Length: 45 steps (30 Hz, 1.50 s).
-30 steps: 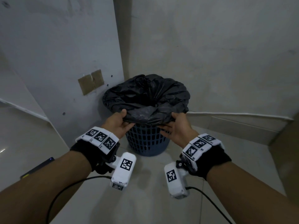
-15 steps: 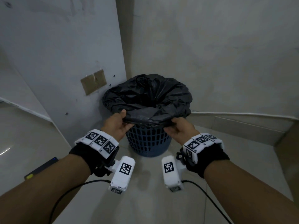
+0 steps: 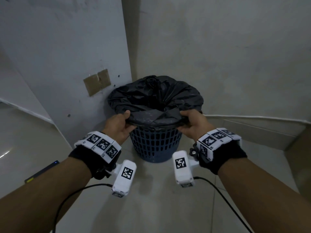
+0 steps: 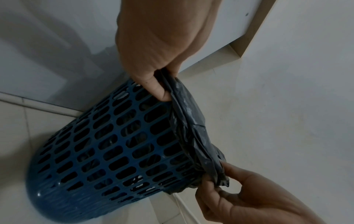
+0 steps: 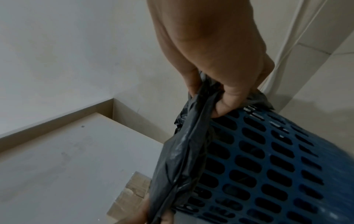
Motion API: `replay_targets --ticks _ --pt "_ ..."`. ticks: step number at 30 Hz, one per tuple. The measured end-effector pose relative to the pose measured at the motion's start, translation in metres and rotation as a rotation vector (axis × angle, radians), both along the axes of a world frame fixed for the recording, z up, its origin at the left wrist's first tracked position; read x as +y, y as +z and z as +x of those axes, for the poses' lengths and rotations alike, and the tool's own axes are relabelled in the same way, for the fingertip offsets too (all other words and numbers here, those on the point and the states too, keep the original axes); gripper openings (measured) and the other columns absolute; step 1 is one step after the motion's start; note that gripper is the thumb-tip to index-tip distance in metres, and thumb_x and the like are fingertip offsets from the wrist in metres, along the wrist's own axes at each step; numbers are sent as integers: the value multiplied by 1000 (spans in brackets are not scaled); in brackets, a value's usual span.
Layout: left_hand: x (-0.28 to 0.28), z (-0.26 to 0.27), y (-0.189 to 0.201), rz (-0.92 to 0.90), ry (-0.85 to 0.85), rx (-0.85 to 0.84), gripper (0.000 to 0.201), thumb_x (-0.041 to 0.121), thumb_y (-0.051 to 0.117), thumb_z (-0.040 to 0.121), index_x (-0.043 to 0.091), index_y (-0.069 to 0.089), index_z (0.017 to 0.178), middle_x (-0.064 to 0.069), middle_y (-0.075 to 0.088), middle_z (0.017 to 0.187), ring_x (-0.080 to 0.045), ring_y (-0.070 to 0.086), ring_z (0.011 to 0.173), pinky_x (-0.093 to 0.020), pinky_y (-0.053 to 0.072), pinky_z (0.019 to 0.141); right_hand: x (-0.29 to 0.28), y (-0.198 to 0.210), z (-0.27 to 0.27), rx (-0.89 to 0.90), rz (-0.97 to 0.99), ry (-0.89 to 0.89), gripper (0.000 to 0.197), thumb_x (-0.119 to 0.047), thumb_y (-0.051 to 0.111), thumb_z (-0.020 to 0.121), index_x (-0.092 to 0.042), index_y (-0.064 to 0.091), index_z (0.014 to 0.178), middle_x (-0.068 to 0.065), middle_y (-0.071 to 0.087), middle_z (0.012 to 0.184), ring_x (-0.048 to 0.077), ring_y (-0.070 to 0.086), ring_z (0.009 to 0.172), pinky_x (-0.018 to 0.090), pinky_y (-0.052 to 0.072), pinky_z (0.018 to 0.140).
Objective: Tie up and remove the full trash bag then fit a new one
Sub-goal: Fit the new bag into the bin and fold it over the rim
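1. One blue bin (image 3: 155, 145) with a slotted wall stands on the tiled floor (image 3: 151, 199) in a wall corner.
2. One black bag (image 3: 154, 96) lines it, its edge folded over the rim.
3. Two hands work the near edge: the left hand (image 3: 117, 126) pinches the folded plastic at the bin's left, thumb on top.
4. The right hand (image 3: 193, 125) grips a bunch of the edge at the right.
5. One brown taped patch (image 3: 97, 82) marks the left wall.
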State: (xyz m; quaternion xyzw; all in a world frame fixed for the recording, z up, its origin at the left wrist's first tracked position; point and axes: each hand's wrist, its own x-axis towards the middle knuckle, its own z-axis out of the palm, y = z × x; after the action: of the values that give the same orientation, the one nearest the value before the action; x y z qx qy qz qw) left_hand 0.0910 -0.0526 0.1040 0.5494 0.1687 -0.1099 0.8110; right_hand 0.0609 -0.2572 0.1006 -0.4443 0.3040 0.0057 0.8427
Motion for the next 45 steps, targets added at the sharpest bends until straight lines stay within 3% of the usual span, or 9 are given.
replay_targets --ticks 3,6,15,21,26,32,39,42,45 --pt "3 -4 -1 -4 -29 50 34 30 53 97 8 55 123 -9 62 111 -18 60 82 -31 55 55 0 -5 8 -2 -11 -24 21 1 53 93 -2 58 114 15 64 93 28 62 77 38 50 52" --pt "3 -8 -3 -90 -61 130 31 42 49 96 12 57 99 -6 57 85 -15 52 69 -34 50 76 -3 -12 14 1 -46 -30 28 3 56 90 0 58 117 16 66 96 30 64 82 38 53 51" --pt "-16 -27 3 -450 67 16 27 21 51 98 5 56 119 -10 63 100 -19 62 90 -36 47 100 -6 -27 26 -24 -90 -136 67 8 51 85 -14 35 147 19 59 123 37 62 98 43 56 49" --pt "-19 -19 -13 -191 14 122 20 31 50 98 18 55 84 4 53 78 -9 50 71 -27 49 83 -4 -27 25 -31 -88 -132 67 9 53 86 -14 35 147 20 58 125 38 62 98 43 56 49" --pt "-26 -15 -10 -280 48 66 28 20 35 104 7 51 123 -9 62 110 -21 58 102 -40 46 90 -5 -24 23 -27 -88 -86 65 8 55 87 -13 37 146 20 59 124 37 63 98 45 58 52" --pt "-28 -11 -5 -322 42 52 35 16 51 98 6 50 132 -8 56 127 -22 52 123 -35 46 96 5 -23 28 -1 -79 -61 76 6 59 83 -18 32 149 22 58 123 41 64 97 53 58 59" --pt "-22 -3 -23 -210 66 115 23 23 56 96 10 62 113 -5 64 109 -13 60 87 -24 52 74 23 -8 12 -8 -112 -110 69 5 58 87 -10 30 148 20 55 131 37 62 100 49 59 59" --pt "-22 -6 -18 -134 6 170 20 29 50 98 15 56 86 -3 52 82 -13 43 63 -32 48 85 29 -6 6 43 -211 -142 61 0 62 84 -3 39 141 18 58 128 34 61 102 47 54 87" --pt "-22 -4 -11 -186 -39 158 13 20 51 98 11 59 105 -7 60 107 -19 57 81 -36 47 88 35 -5 3 21 -248 -183 44 3 59 85 5 51 128 19 62 117 32 60 91 50 53 93"
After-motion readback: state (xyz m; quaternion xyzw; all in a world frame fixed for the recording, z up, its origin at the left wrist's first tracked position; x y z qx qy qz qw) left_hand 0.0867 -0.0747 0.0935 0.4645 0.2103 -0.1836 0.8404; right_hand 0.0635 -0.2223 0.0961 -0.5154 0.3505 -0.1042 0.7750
